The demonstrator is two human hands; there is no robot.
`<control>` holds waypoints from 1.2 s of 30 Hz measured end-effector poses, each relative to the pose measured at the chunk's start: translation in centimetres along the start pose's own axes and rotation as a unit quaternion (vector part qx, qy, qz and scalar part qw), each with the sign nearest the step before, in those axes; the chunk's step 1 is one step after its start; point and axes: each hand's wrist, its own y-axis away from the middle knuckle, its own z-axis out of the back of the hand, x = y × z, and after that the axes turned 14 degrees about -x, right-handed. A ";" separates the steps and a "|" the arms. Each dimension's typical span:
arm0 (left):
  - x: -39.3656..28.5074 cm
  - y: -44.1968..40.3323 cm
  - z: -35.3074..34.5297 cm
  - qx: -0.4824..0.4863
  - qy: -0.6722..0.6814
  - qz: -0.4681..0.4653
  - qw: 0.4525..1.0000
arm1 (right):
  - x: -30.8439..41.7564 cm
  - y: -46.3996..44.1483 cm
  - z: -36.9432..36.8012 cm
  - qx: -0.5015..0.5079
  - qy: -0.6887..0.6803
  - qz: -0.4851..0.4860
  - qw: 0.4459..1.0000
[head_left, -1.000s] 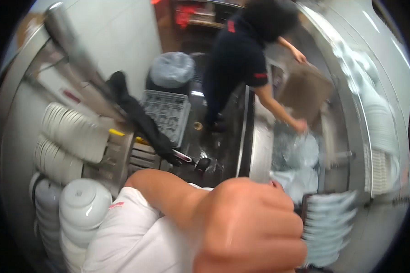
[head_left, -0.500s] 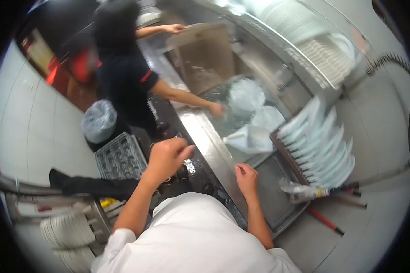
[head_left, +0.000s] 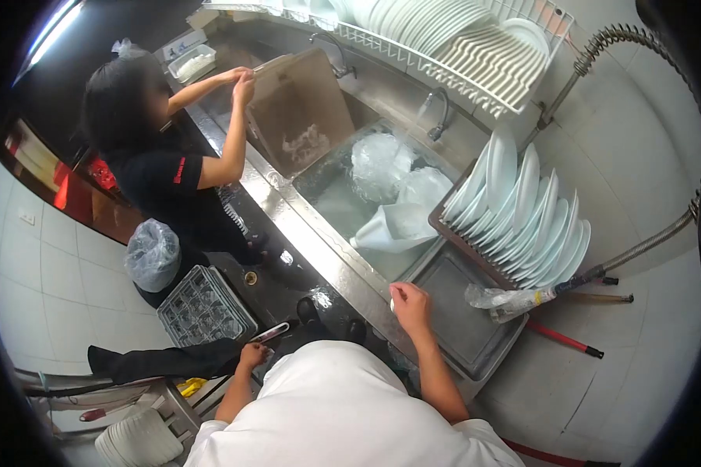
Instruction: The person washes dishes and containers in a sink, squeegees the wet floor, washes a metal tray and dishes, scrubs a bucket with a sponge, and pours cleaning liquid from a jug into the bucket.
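"Left hand [head_left: 251,355] has dropped beside the dark cloth [head_left: 167,360], lower left. Its grip?"

"Can't tell. Right hand [head_left: 413,305] has a curled grip; whether it holds anything, I can't tell."

"Where's that?"

"Near the grey tray [head_left: 475,311], right of centre."

Tiled wall [head_left: 35,265]: whitish, at 9 o'clock
Floor [head_left: 279,291]: dark, pretty shiny, 8 o'clock
Tube light [head_left: 54,31]: super bright, 10 o'clock
Wire shelf [head_left: 487,97]: white, 1 o'clock
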 end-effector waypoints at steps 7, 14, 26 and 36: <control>4.3 0.0 -1.8 -0.030 0.095 0.057 0.993 | 0.8 0.1 -0.9 0.024 -0.006 0.009 1.000; 3.8 2.4 -1.8 -0.033 0.105 0.056 0.992 | 1.0 0.5 -2.7 0.055 -0.001 0.027 0.998; 7.3 2.1 -3.6 -0.073 -0.004 -0.016 0.997 | 1.6 0.3 -3.3 0.070 -0.010 0.045 0.996; 5.9 1.7 -3.9 -0.059 -0.026 -0.045 0.997 | 0.8 0.1 -3.0 0.067 -0.020 0.028 0.997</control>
